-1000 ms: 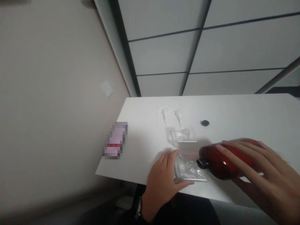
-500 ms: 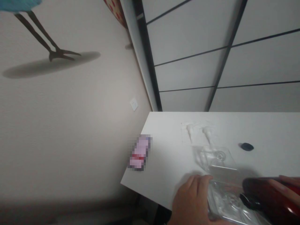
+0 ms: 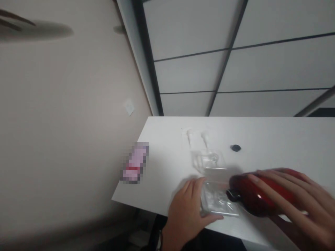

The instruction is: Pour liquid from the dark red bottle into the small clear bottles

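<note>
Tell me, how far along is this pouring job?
Done: the black cap lies on the table, off the bottle. In hand: the right hand tips the red bottle, neck over a clear container steadied by the left hand. Left: no liquid visibly poured.

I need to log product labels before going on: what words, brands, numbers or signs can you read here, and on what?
None can be read.
Red bottle under the right hand: no label shows.
Clear plastic package at the left hand: no print visible.
Pink object by the table edge: blurred out, unreadable.
</note>
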### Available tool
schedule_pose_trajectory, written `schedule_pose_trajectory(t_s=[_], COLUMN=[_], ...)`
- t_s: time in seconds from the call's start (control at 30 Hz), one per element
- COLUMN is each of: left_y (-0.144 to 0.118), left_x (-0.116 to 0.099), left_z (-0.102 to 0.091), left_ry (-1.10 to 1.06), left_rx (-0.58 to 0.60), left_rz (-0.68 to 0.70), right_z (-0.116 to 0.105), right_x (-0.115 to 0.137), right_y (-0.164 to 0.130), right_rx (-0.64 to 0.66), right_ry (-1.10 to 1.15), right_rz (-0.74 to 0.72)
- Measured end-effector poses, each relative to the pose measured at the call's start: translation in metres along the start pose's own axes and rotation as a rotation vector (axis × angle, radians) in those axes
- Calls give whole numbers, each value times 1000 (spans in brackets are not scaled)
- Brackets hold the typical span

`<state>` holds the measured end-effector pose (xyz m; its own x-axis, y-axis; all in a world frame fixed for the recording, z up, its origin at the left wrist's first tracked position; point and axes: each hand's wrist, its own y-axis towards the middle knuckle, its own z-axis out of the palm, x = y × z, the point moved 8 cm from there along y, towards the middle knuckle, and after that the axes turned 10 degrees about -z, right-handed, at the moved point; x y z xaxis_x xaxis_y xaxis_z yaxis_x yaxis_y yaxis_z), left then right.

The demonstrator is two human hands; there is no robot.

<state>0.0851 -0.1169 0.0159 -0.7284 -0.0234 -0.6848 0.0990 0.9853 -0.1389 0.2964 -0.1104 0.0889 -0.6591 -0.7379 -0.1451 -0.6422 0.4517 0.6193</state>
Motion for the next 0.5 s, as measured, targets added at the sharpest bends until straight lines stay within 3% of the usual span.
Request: schedule_pose_trajectory(t_s=[0.07,0.23,0.5], left_y=[1,3,2], left_x=[1,2,1], left_z=[-1,-1,-2], left_ry=[33,45,62], left_rx=[-16,-23,-44], left_rz=[-3,39,36], right_z=[-8,-18,-19], right_x=[4,12,12], right_y=[10,29,29], right_rx=[98,80,75], right_ry=[-24,-83,-71], right_rz=[-16,-67,-59])
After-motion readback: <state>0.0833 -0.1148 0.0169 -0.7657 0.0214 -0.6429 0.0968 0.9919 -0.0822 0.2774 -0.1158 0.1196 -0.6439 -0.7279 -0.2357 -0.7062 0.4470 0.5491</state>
